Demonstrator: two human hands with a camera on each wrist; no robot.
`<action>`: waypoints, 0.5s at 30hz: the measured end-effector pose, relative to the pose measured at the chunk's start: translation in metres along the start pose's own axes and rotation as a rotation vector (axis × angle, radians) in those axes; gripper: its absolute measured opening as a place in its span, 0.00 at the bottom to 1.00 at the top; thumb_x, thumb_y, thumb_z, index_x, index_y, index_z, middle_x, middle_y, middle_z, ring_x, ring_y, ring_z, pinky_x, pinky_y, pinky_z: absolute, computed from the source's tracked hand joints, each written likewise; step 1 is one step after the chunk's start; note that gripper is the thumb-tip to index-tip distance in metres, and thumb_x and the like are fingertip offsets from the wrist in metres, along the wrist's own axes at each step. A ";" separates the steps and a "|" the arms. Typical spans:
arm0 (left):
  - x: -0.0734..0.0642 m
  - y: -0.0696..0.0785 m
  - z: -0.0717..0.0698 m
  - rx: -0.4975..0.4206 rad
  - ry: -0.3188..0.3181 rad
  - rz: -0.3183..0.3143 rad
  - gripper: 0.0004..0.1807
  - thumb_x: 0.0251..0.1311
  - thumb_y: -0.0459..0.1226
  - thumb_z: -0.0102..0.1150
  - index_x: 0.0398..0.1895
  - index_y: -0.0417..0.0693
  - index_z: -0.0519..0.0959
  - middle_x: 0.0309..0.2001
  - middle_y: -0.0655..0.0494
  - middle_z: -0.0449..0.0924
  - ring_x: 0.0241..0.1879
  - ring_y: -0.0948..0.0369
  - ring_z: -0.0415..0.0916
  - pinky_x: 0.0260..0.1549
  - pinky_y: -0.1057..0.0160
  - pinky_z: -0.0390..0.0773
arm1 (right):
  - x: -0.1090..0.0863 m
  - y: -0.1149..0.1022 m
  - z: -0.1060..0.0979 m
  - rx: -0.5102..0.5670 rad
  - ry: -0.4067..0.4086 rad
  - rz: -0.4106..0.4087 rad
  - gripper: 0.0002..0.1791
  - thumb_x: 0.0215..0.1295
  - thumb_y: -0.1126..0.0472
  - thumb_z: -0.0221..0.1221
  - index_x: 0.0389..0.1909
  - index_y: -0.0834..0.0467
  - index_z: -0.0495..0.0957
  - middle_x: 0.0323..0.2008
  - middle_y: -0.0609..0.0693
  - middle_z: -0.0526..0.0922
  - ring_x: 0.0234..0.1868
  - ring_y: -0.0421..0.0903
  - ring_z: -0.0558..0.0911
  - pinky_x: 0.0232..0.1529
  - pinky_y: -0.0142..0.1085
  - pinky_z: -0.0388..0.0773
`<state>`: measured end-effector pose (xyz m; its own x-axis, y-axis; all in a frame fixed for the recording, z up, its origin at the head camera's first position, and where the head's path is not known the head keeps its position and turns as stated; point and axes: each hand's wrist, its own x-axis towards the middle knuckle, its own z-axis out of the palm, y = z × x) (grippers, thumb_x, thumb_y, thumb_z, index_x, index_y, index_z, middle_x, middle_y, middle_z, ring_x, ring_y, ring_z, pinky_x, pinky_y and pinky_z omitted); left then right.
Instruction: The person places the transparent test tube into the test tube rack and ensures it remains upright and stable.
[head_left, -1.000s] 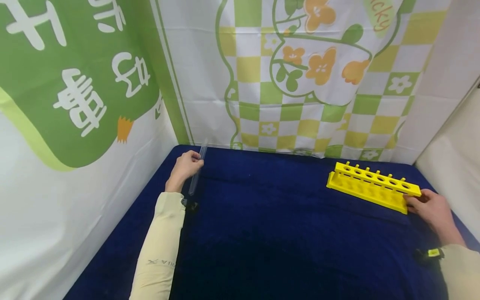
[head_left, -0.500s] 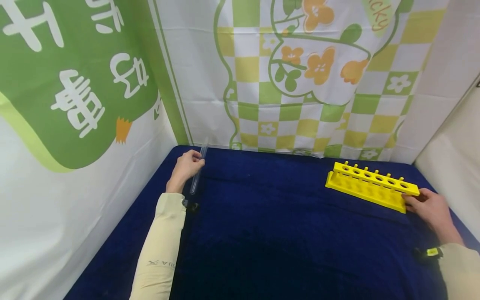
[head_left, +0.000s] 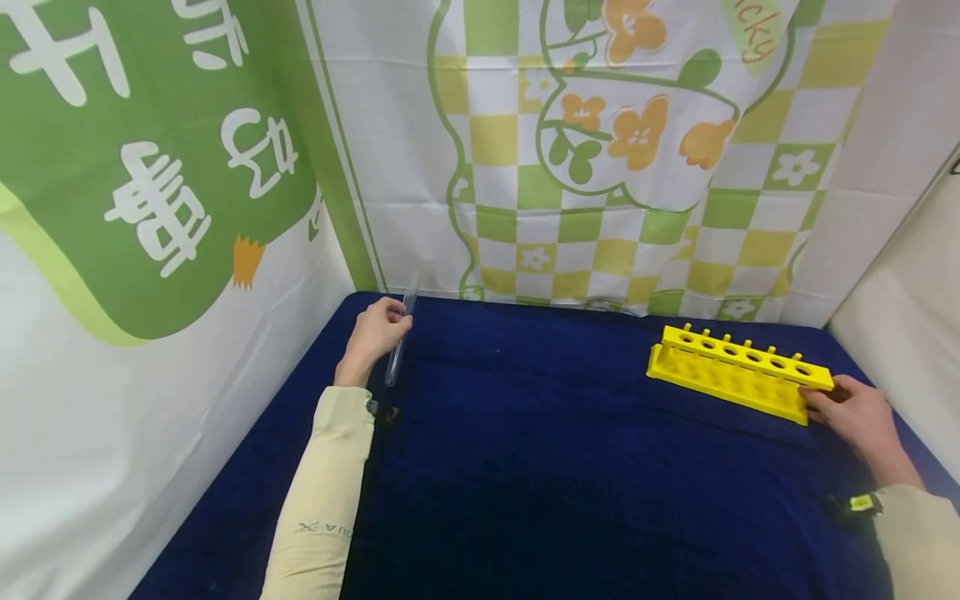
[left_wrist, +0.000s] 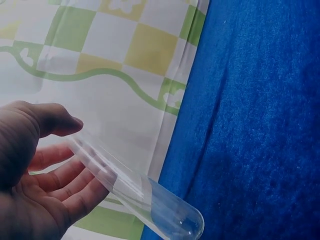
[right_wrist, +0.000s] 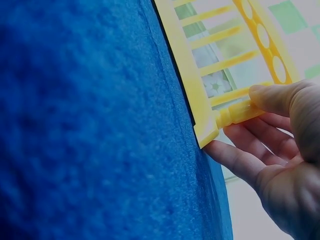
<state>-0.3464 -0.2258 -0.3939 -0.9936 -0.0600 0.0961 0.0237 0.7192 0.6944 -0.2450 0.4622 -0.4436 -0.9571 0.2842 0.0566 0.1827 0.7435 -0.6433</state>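
Observation:
At the far left of the table, my left hand [head_left: 377, 335] pinches a clear test tube [head_left: 395, 360] between thumb and fingers. The tube slants, its rounded closed end low and toward me. In the left wrist view that rounded end of the test tube [left_wrist: 172, 212] points away from the palm, and the thumb lies over the other end. On the right stands a yellow test tube rack [head_left: 738, 375] with a row of holes and short pegs. My right hand [head_left: 858, 417] grips its right end post; the right wrist view shows thumb and fingers round the post of the rack [right_wrist: 240, 111].
A dark blue cloth [head_left: 570, 467] covers the table. Behind it hangs a green, yellow and white checked curtain [head_left: 555, 225], and a green and white printed sheet [head_left: 247, 350] closes the left side. A pale wall [head_left: 907, 292] borders the right.
My left hand has shifted very slightly right with the test tube. The rack and my right hand appear slightly farther left in the head view. Both grips are unchanged.

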 end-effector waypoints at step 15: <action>0.000 0.005 0.004 -0.008 0.017 0.010 0.22 0.67 0.46 0.53 0.60 0.46 0.71 0.51 0.45 0.81 0.48 0.49 0.80 0.49 0.48 0.79 | -0.001 -0.003 0.003 -0.018 0.000 -0.045 0.32 0.71 0.47 0.55 0.54 0.75 0.69 0.48 0.76 0.76 0.24 0.31 0.76 0.24 0.26 0.79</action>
<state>-0.3463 -0.2191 -0.3932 -0.9913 -0.0646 0.1151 0.0346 0.7144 0.6989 -0.2453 0.4581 -0.4436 -0.9645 0.2502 0.0849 0.1437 0.7665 -0.6260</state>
